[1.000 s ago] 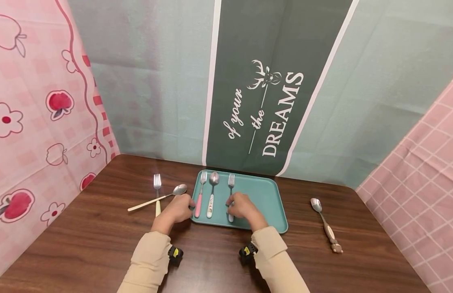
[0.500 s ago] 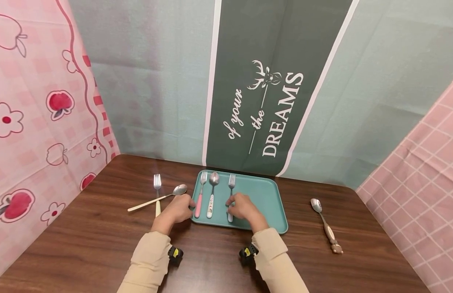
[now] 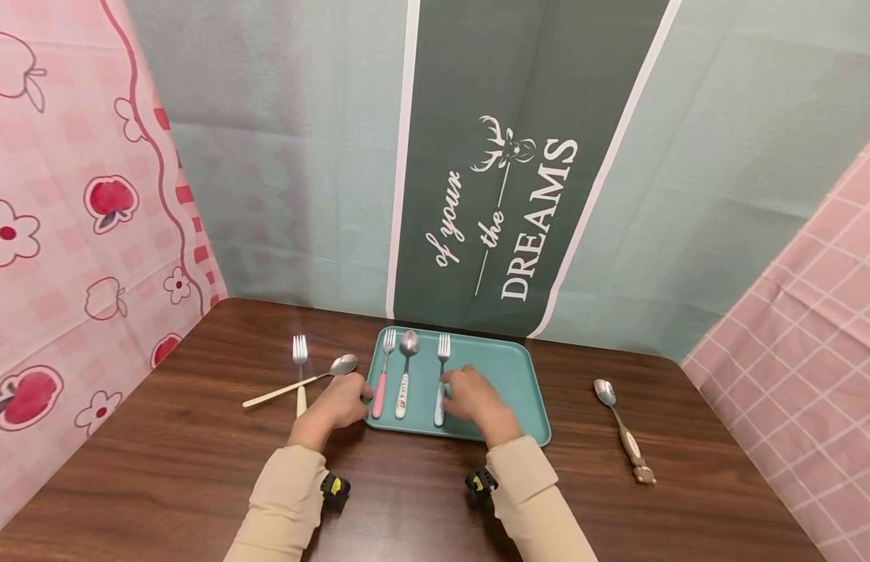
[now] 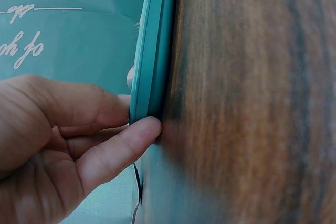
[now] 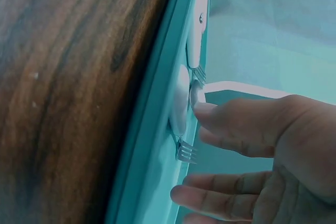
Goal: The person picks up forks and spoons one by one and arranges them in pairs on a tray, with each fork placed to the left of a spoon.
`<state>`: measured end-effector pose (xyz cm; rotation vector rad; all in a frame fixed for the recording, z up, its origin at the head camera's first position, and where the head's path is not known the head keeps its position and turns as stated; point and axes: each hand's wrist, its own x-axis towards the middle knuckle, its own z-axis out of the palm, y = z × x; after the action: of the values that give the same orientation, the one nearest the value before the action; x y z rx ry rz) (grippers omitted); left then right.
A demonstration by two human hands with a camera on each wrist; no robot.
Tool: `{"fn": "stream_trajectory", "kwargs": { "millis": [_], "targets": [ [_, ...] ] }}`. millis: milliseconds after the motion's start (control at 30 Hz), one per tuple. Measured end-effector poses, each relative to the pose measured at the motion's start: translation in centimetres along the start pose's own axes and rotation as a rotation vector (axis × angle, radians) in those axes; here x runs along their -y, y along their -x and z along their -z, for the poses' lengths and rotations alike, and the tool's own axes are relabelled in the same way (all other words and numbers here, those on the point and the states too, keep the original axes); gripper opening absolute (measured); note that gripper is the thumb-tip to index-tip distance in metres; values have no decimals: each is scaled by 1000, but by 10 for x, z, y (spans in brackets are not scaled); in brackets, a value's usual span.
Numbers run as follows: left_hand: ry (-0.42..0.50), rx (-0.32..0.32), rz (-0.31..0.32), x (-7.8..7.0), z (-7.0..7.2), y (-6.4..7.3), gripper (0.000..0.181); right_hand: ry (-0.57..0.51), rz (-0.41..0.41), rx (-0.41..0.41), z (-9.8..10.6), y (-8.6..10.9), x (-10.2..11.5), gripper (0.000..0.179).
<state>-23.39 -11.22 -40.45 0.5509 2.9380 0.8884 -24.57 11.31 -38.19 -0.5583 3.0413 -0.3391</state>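
On a teal tray (image 3: 501,375) lie a pink-handled fork (image 3: 379,396), a spoon with a patterned white handle (image 3: 403,392) and a pale-handled fork (image 3: 440,402), side by side with handles toward me. My left hand (image 3: 344,401) pinches the tray's near left corner; in the left wrist view its thumb and fingers sit on either side of the rim (image 4: 152,61). Over the tray, my right hand (image 3: 473,395) is just right of the pale-handled fork. The right wrist view shows its fingers (image 5: 220,200) spread apart, with nothing between them.
Left of the tray, a cream-handled spoon (image 3: 280,393) crosses a fork with a pale yellow handle (image 3: 301,400). A spoon with a brown bear-shaped handle (image 3: 628,443) lies on the wooden table (image 3: 400,499) at right. Printed cloths surround the table.
The right hand has let go of the pale-handled fork and shifted slightly right. That fork's handle end now lies slightly further left. The left hand stays at the tray's corner.
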Motion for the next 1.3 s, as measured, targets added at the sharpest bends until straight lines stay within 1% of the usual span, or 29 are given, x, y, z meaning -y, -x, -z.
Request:
{"fn": "stream_trajectory", "kwargs": {
  "millis": [133, 300, 533, 667, 800, 967, 1133, 1300],
  "targets": [
    [-1, 4, 5, 0, 0, 0, 19, 13, -8, 14, 2, 2, 0, 33],
    [2, 3, -1, 0, 0, 0, 19, 14, -19, 22, 1, 2, -4, 35],
    [-3, 5, 8, 1, 0, -1, 18, 33, -20, 8, 1, 4, -13, 39],
    [-2, 2, 9, 1, -1, -2, 19, 25, -51, 9, 2, 8, -23, 42],
    [0, 5, 26, 1, 0, -2, 17, 21, -72, 21, 4, 12, -34, 44],
    [-3, 4, 32, 1, 1, -2, 19, 12, -72, 25, 11, 21, -46, 43],
    [2, 3, 33, 1, 1, -1, 22, 2, -95, 20, 14, 31, -62, 41],
    [4, 0, 25, 1, 0, -1, 19, -2, -120, 11, 17, 40, -76, 39]
  ]
}}
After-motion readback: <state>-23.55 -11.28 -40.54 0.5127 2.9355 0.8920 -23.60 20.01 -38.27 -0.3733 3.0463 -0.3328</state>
